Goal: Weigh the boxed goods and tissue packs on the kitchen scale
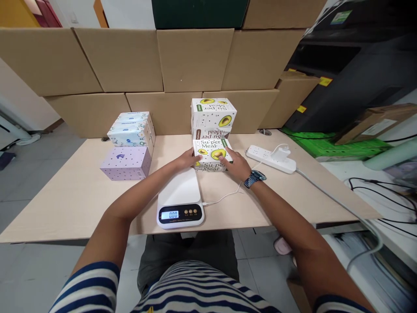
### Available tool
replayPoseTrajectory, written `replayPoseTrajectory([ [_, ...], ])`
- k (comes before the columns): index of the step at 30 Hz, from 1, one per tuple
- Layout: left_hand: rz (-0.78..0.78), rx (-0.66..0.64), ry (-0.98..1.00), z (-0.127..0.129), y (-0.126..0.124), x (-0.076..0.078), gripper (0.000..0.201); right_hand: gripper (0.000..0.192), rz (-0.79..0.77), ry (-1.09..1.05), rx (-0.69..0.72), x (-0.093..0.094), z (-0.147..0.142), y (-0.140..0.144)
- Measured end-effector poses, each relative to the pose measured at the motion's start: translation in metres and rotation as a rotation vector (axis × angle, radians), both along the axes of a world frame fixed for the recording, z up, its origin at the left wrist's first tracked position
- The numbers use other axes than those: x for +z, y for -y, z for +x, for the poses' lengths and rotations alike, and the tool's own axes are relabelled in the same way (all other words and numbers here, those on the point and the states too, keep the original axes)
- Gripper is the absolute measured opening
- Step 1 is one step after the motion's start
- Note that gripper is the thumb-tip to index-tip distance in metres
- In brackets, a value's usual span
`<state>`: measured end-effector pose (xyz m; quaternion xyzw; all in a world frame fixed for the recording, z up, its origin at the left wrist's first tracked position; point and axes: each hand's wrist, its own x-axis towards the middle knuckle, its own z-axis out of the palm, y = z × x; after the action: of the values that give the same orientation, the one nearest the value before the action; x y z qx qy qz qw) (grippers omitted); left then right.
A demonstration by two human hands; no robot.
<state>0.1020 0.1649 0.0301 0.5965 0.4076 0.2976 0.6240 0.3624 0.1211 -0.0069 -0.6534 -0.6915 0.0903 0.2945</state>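
Both of my hands grip a white Super Meal box (208,149) with avocado pictures, one at each end. My left hand (187,160) curls round its left end, and my right hand (238,164) clasps its right end, a thumb on the front. Directly below it shows another Super Meal box (211,166); whether the two touch I cannot tell. Behind stand more such boxes, an avocado one (213,114) on top of a brown-labelled one (215,133). Just in front of my left hand lies a white digital scale (180,191), its lit display reading 0.00.
On the left side of the table (81,195) are a purple box (125,163) and floral tissue packs (130,129). A white power strip (271,159) sits at the right, its cord running off the edge. Stacked cardboard boxes (195,61) form a wall behind.
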Motion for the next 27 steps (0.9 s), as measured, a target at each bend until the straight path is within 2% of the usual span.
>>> replayPoseTrajectory([
  [11,0.000,-0.004,-0.006,0.002,0.003,0.004,0.051,0.088,-0.023,0.059,-0.021,0.002,0.000,0.003],
  [17,0.117,0.071,-0.049,0.005,0.012,0.006,0.049,0.094,-0.039,0.102,-0.036,0.004,0.000,0.003],
  [22,0.306,0.160,-0.070,-0.006,0.049,0.027,0.042,0.092,-0.052,0.108,-0.032,0.006,0.000,0.002],
  [24,0.397,0.155,-0.049,-0.019,0.074,0.036,0.040,0.090,-0.057,0.106,-0.033,0.007,0.000,0.003],
  [27,0.650,0.208,-0.005,-0.050,0.110,0.042,0.035,0.086,-0.066,0.101,-0.034,0.008,0.000,0.004],
])
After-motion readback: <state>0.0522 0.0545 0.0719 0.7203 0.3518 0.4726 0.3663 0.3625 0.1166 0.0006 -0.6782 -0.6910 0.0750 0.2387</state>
